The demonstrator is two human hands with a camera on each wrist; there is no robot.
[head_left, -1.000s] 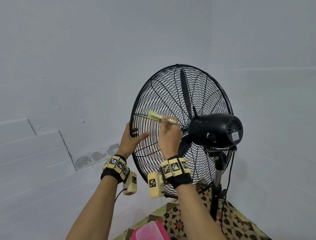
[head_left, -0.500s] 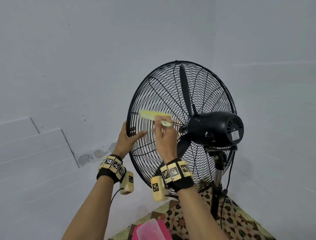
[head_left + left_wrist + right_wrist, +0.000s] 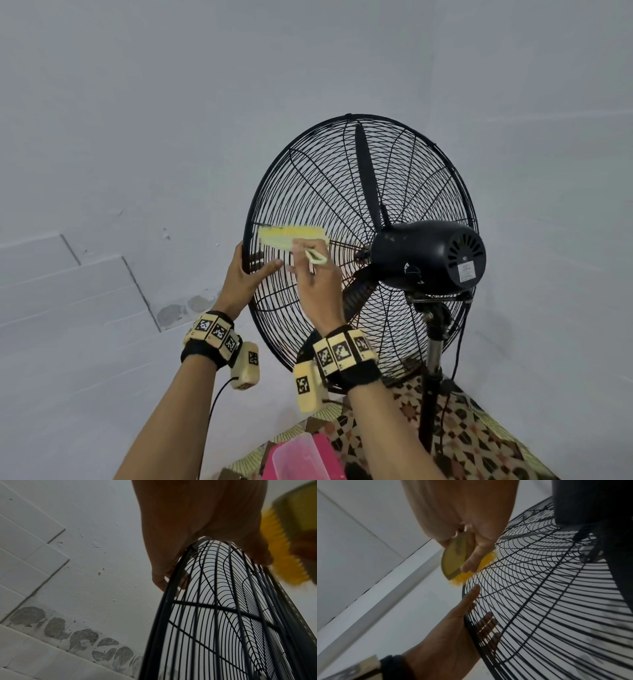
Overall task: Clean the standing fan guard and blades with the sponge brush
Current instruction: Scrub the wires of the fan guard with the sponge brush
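A black standing fan faces the wall, its wire guard (image 3: 342,192) turned edge-on toward me, with a dark blade (image 3: 366,178) inside and the motor housing (image 3: 428,257) at the back. My left hand (image 3: 251,274) grips the guard's left rim, thumb on the near side and fingers behind the wires (image 3: 486,626). My right hand (image 3: 317,281) holds the handle of a yellow-green sponge brush (image 3: 291,234), whose yellow bristles (image 3: 465,574) press on the guard (image 3: 539,601) near the rim, just above the left thumb. In the left wrist view the brush (image 3: 283,547) is blurred beside the guard (image 3: 223,615).
A grey wall stands close behind the fan, with a corner to the right. The fan pole (image 3: 431,377) and its cord (image 3: 457,359) go down to a patterned mat (image 3: 479,445). A pink plastic container (image 3: 301,455) sits on the floor near my arms.
My right hand has swept the brush leftward across the guard, from near the hub out to the rim. My left hand has kept its hold on the rim.
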